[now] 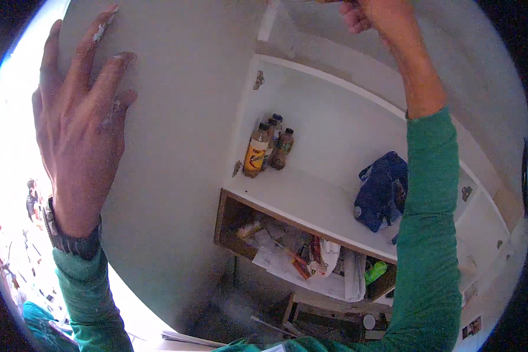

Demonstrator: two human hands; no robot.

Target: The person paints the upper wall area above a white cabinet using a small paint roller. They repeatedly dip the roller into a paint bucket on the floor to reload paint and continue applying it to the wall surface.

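My left hand (pixel 82 117) rests on a pale grey upright panel (pixel 176 129), fingers spread, with white smears on the fingers and a dark band at the wrist. My right hand (pixel 381 20) is raised to the top edge of the view, fingers curled. What it holds, if anything, is mostly cut off by the frame. Its green-sleeved arm passes in front of a white cabinet (pixel 320 94) with an open front and metal hinges on its sides.
Several drink bottles (pixel 255 149) and a dark blue cloth (pixel 378 193) lie or stand inside the cabinet. Below is a brown-edged compartment (pixel 220 214) with papers, tools and a bright green object (pixel 374 271). Darker clutter sits lower down; glare washes out the far left.
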